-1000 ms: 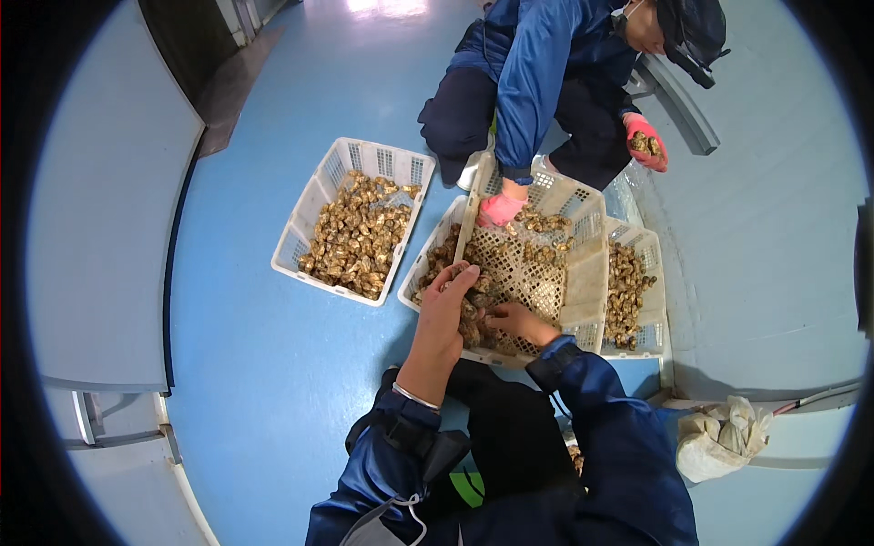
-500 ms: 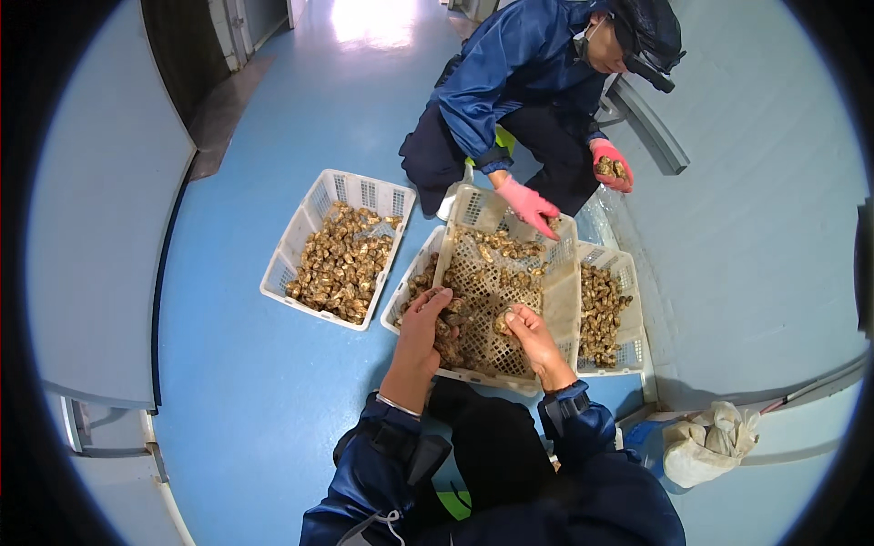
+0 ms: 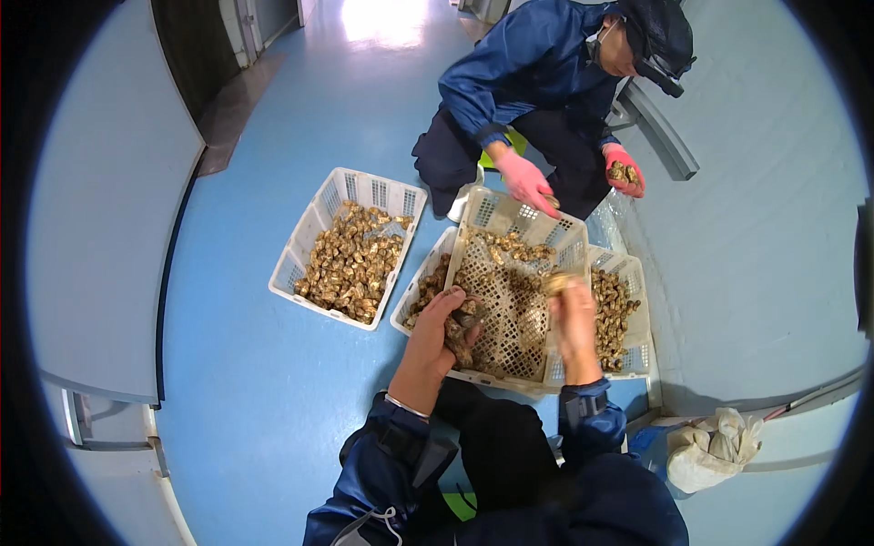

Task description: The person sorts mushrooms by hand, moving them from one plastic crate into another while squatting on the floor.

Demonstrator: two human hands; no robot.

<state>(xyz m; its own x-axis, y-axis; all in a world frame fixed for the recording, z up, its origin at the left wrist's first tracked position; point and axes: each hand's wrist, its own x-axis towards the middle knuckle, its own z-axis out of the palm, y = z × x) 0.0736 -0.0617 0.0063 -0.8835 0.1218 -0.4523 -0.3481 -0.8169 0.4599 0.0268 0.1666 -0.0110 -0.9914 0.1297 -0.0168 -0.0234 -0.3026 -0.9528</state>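
Note:
My left hand (image 3: 430, 341) is closed around several brown-and-tan, shellfish-like lumps (image 3: 464, 329), over the near left corner of the middle white crate (image 3: 569, 246). My right hand (image 3: 575, 320), blurred by motion, pinches a single lump (image 3: 559, 284) above that crate's right side. More lumps (image 3: 514, 246) lie on its lattice bottom, mostly toward the far end. The middle crate rests on top of others, partly covering a left crate (image 3: 401, 314) and a right crate (image 3: 628, 264); both hold similar lumps.
A person in a blue jacket squats across from me. One pink-gloved hand (image 3: 528, 182) reaches over the crate's far edge; the other glove (image 3: 626, 173) holds lumps. Another filled white crate (image 3: 291, 250) stands left on the blue floor. A whitish bag (image 3: 715, 455) sits by the right wall.
My right hand has moved rightward and up with its lump, from over the middle of the crate to its right side. My left hand still holds its lumps. The view has shifted slightly.

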